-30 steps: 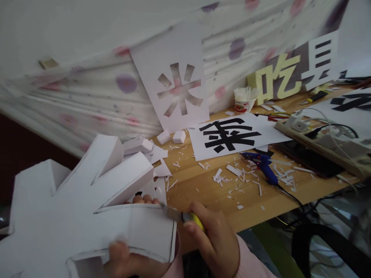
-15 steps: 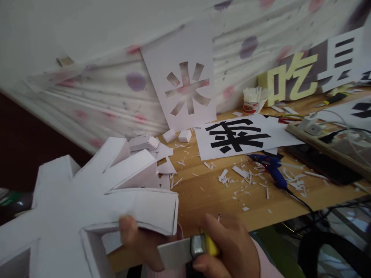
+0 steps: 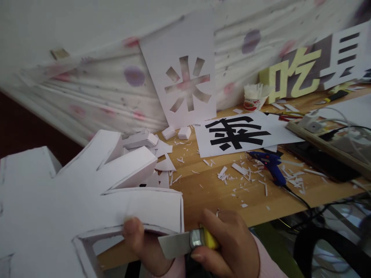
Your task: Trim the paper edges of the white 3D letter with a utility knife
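A large white foam-board character (image 3: 72,200) with thick sides fills the lower left. My left hand (image 3: 145,245) grips its right lower arm from below, the thumb lying on the front face and the other fingers hidden behind. My right hand (image 3: 232,243) is closed round the yellow and black handle of a utility knife (image 3: 175,245). Its broad blade points left, close to the lower edge of that arm; I cannot tell whether it touches. Pink sleeves show at both wrists.
On the wooden table (image 3: 197,200) lie a blue glue gun (image 3: 269,166), white scraps, and a sheet with a black character (image 3: 237,133). A stencil sheet (image 3: 153,58) leans on the covered wall. A paper cup (image 3: 253,98), a yellow character (image 3: 307,73) and a power strip (image 3: 333,139) stand right.
The foam character has tilted and come nearer, its left part shifting left and up. My left hand has moved slightly right with it. The knife blade now lies close under the arm's edge.
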`<action>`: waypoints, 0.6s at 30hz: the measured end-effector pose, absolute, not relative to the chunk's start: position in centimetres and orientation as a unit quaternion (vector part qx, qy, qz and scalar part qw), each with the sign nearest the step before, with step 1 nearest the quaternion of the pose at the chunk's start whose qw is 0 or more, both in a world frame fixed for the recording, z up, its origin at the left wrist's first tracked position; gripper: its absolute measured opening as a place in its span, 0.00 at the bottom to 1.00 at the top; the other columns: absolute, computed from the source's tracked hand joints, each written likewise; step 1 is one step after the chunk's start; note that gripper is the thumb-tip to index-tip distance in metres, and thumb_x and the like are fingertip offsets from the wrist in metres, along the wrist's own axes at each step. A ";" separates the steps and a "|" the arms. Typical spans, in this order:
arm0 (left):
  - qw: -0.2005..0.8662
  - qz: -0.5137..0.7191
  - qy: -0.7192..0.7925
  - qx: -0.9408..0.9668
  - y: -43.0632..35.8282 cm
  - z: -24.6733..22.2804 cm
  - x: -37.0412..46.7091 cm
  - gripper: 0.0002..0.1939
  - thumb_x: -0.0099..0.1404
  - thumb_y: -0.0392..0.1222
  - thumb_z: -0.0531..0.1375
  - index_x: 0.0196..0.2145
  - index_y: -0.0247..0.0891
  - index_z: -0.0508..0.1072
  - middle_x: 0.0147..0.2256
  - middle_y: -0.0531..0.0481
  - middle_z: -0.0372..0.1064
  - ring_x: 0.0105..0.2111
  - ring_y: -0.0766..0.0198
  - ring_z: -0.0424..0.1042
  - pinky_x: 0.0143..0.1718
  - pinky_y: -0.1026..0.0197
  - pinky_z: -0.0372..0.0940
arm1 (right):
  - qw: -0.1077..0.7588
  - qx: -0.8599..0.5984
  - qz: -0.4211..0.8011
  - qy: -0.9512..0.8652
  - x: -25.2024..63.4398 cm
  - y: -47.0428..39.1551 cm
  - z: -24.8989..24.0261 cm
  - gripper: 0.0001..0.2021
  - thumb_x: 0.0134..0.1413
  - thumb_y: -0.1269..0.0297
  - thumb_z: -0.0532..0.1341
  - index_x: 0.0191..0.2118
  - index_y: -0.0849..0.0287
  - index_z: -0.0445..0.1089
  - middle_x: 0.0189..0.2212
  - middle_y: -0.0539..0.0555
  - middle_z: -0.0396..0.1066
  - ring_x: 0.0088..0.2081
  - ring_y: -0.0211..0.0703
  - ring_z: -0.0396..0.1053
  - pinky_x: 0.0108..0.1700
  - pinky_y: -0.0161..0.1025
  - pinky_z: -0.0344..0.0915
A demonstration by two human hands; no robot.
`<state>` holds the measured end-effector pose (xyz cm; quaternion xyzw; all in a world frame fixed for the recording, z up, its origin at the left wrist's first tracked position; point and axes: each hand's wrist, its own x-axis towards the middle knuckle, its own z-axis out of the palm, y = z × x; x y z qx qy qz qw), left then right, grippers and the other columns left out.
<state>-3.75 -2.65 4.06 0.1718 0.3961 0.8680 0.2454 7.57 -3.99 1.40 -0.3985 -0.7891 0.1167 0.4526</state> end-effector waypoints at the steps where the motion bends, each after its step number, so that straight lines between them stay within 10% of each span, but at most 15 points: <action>1: 0.251 0.864 0.398 0.177 -2.6 4.0 -3.8 0.18 0.60 0.56 0.59 0.45 0.48 0.74 0.41 0.56 0.76 0.46 0.55 0.74 0.45 0.58 0.72 | 0.457 -0.397 0.111 -0.788 7.6 -4.0 1.3 0.30 0.66 0.38 0.39 0.25 0.55 0.60 0.14 0.48 0.63 0.16 0.37 0.59 0.21 0.37 0.46; 18: 0.192 0.883 0.380 0.199 -2.5 5.2 -4.0 0.14 0.57 0.47 0.59 0.41 0.45 0.75 0.36 0.56 0.75 0.40 0.59 0.73 0.35 0.63 0.72 | 0.435 -0.412 0.136 -0.789 7.9 -2.8 -0.1 0.29 0.67 0.40 0.42 0.27 0.56 0.63 0.15 0.48 0.64 0.16 0.37 0.62 0.21 0.36 0.49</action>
